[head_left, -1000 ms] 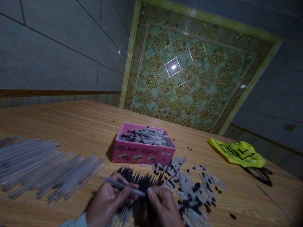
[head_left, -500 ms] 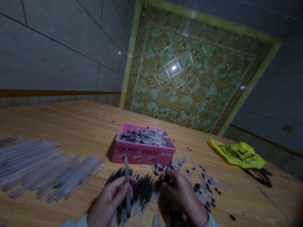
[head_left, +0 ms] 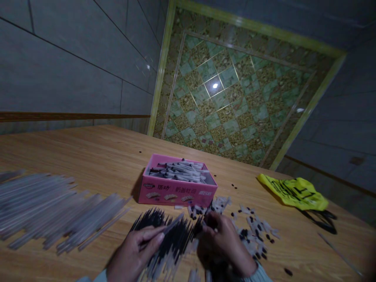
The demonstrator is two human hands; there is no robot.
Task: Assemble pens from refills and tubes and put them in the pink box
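Observation:
My left hand (head_left: pixel 143 246) pinches a thin translucent plastic tube (head_left: pixel 174 225) between thumb and fingers. The tube slants up to the right, its far end short of the other hand. Beneath it lies a bundle of dark, pointed sticks (head_left: pixel 179 239) with pale lower ends. Fingers curled together, my right hand (head_left: pixel 225 239) hovers at the bundle's right side; anything small in its fingertips is too dark and blurred to name. Small whitish and black pieces (head_left: pixel 255 229) are scattered beside that hand. Just beyond both hands stands a pink box (head_left: pixel 176 192), holding many pale tubes with black ends (head_left: pixel 182 171).
Many clear tubes (head_left: pixel 38 207) lie in rows on the wooden table (head_left: pixel 96 152) at left. A yellow bag (head_left: pixel 296 192) with black straps rests at right, near a thin rod (head_left: pixel 340 252). Tiled walls rise behind the table.
The tube in my left hand has swung from nearly upright to slanting rightward, towards my right hand. My right hand has barely moved and stays curled.

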